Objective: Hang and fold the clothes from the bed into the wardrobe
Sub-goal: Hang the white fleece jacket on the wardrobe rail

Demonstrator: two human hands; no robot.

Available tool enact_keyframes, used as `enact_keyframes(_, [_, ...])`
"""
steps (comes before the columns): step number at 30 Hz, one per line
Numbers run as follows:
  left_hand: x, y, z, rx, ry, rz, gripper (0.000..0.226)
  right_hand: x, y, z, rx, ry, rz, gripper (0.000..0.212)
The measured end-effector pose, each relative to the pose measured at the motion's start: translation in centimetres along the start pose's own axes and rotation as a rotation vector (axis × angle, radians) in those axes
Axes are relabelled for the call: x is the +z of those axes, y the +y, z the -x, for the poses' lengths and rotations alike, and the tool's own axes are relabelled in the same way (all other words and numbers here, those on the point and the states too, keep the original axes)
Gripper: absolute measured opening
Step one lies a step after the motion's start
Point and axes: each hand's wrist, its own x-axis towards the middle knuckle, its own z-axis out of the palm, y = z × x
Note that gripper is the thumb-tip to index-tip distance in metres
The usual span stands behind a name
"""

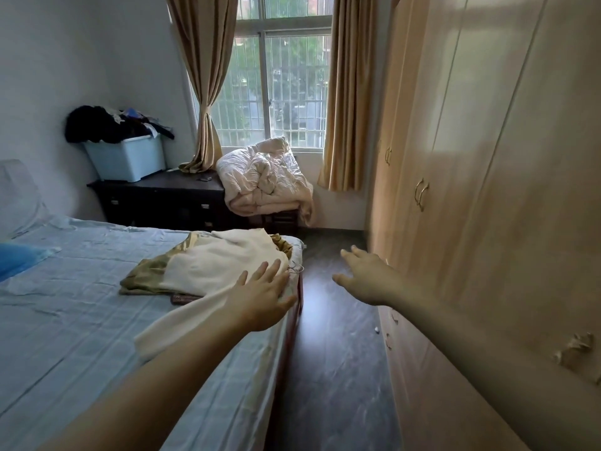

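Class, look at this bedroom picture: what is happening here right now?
A person stands between a bed and a closed wardrobe. The left hand, fingers spread, reaches over a cream garment lying on a green-gold one near the bed's edge. The right hand, open and empty, stretches out above the floor beside the wardrobe. Neither hand holds anything yet.

Both arms stretched out. Left hand (265,296) spread over the cream garment (208,271) on the bed (81,320). Right hand (366,276) is open near the wardrobe (471,190).
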Motion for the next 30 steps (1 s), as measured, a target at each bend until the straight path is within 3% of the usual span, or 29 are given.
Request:
enact_keyframes(9, [0.4,-1.7,-11.2,0.008,0.004,-0.026,0.058,1.1,3.5,-10.3,-0.018,0.0,-0.004,0.069])
enact_keyframes(15, [-1.1,-7.2,-21.7,0.012,0.007,-0.143,0.064,0.0,5.6,-20.3,0.017,0.022,-0.127,0.067])
enact_keyframes(23, [-2.1,-11.9,-36.2,0.02,0.041,-0.091,0.064,-2.0,5.7,-35.0,0.019,0.046,-0.074,0.067])
enact_keyframes(30, [-2.0,-14.1,-45.5,0.029,-0.026,-0.046,0.06,-2.7,8.6,-43.5,0.062,0.013,-0.055,0.068])
